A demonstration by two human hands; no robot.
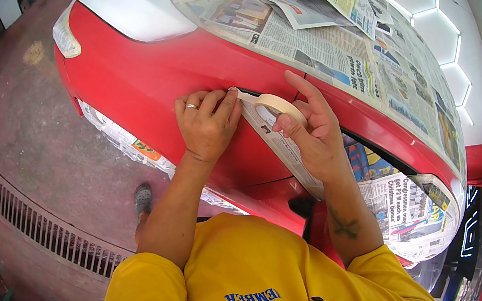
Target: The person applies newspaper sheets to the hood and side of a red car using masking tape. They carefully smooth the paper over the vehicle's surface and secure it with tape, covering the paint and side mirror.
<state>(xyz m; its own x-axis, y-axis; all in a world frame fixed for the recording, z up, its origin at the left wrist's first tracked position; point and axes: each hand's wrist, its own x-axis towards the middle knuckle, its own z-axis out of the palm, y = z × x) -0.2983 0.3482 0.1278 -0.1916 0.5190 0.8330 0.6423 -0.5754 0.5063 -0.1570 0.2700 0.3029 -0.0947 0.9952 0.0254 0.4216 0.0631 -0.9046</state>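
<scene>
1. In the head view, the landmark was a cream, ring-shaped roll of masking tape, held above the side of a red-painted car.
2. The person's right hand, just to the right of the roll, gripped it partly closed: the thumb lay across the near side of the ring, while the index finger stood up, loosely bent, beyond it.
3. The person's left hand, just left of the roll, was back-up, its fingers curled and bunched. The foremost fingertips touched the end of a short, pale tape length leading from the roll; whether they pinched it or pressed it down, I cannot tell.
4. Below the roll, a narrow strip of printed newspaper ran down along the car's side.
5. Above and right of the roll, large printed newspaper sheets covered the windscreen area.
6. Farther below right of the roll, newspaper wrapped a rounded side mirror.
</scene>
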